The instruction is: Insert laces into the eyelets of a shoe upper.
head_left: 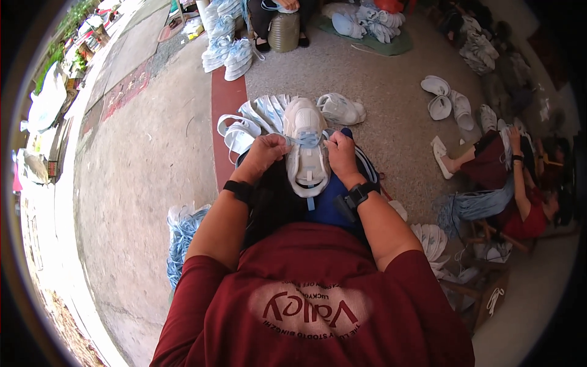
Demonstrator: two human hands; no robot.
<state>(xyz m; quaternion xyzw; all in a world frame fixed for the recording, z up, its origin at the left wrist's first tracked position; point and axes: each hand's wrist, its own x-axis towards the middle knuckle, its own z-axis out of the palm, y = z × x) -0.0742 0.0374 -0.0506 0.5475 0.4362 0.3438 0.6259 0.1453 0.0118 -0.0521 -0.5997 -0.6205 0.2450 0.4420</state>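
White shoe (307, 164) and light blue lace (306, 140) in a paved work area, seen from above. The shoe lies before the wearer's body, over the lap, its toe pointing away and its heel toward the dark red shirt (306, 257); whether the thighs carry its weight cannot be told. The left hand (266, 156) and the right hand (343, 156) flank the shoe's throat, each with thumb and fingers closed on the lace, which runs between them across the upper. Just beyond the toe, pale shoes stand in a close row (264, 115) on the floor, with a single shoe (339, 109) to their right. The floor is grey concrete (143, 202) on the left and darker, speckled paving (391, 101) on the right; a red-brown strip (228, 104) runs between the two. A bundle of light blue laces (183, 241) hangs or lies near the left elbow. At the far edge, a seated person (264, 18) is beside stacked shoes (221, 37), and a green mat (391, 46) bears a further heap. At right, a co-worker in red (527, 214) sits near loose white shoes (461, 110). The left margin opens onto bright daylight, with a pale covered object (49, 101) beyond the paving.
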